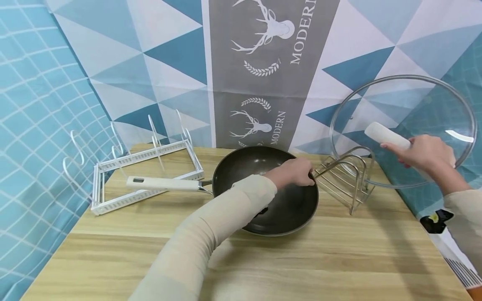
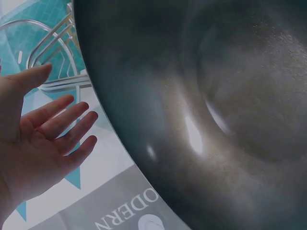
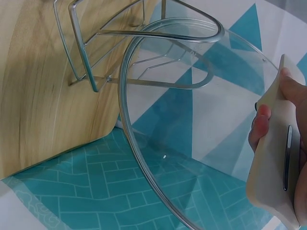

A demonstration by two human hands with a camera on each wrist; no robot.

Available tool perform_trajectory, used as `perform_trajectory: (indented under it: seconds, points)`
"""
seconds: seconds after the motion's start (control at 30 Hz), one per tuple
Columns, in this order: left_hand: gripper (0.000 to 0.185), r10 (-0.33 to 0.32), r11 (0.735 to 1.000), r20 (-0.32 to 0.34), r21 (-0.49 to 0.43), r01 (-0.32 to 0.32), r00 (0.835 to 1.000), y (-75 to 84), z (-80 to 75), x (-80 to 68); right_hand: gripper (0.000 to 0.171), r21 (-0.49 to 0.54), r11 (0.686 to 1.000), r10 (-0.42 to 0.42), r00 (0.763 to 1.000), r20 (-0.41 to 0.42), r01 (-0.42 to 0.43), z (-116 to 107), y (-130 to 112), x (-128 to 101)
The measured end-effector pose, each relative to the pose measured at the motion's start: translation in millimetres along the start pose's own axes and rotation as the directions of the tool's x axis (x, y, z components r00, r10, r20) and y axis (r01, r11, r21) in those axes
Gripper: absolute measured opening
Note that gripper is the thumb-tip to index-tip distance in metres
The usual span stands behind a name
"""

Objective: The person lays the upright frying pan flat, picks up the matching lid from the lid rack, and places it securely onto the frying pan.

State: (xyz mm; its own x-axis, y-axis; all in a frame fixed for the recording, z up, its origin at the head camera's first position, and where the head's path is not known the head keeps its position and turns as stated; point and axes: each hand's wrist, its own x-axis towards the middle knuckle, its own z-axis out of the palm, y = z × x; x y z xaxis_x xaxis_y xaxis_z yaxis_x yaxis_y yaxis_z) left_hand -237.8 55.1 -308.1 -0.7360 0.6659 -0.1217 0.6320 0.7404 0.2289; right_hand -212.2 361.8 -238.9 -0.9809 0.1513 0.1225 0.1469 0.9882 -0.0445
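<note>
Round glass lid with metal rim (image 1: 414,104): upper right of frame, held upright above silver wire rack (image 1: 348,175). Right hand (image 1: 423,152): fingers clenched round lid's white bar handle (image 1: 384,134). Left hand (image 1: 295,171): fingers straight, released, at far rim of dark non-stick wok (image 1: 286,205), frame centre, on wooden table (image 1: 339,259). White slotted rack (image 1: 147,171): centre left.

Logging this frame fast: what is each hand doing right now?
Left hand: open, fingers straight, beside the dark wok and metal rack.
Right hand: closed on the white handle of the glass lid.
</note>
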Motion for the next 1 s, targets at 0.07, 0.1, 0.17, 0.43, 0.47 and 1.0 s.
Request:
perform_trajectory:
  seconds: [0.07, 0.1, 0.17, 0.43, 0.47, 1.0]
  points:
    - [0.045, 0.013, 1.0, 0.012, -0.009, -0.013, 1.0, -2.9, 0.4, -0.3, 0.084, -0.003, 1.0, 0.001, 1.0, -0.001, -0.001, 0, 1, -1]
    - [0.044, 0.014, 1.0, 0.019, -0.016, -0.014, 1.0, -4.3, 0.4, -1.1, 0.084, -0.003, 1.0, 0.003, 1.0, -0.001, -0.003, 0, 2, -1]
    - [0.042, 0.01, 1.0, 0.023, -0.011, -0.01, 1.0, -6.9, -0.1, -3.8, 0.084, -0.003, 1.0, 0.006, 1.0, 0.001, -0.006, -1, 1, -2]
    - [0.038, -0.021, 1.0, -0.007, 0.009, 0.021, 1.0, -14.8, -5.8, -16.7, 0.087, 0.004, 1.0, 0.02, 1.0, -0.009, -0.02, -6, 0, -4]
    - [0.037, -0.018, 1.0, -0.01, 0.011, 0.019, 1.0, -15.4, -6.3, -17.9, 0.088, 0.004, 1.0, 0.022, 1.0, -0.01, -0.022, -7, 0, -4]
    - [0.034, -0.082, 0.995, -0.014, 0.057, 0.083, 0.997, -23.5, -8.2, -28.1, 0.088, 0.007, 1.0, 0.02, 0.997, -0.07, -0.02, -16, 1, -7]
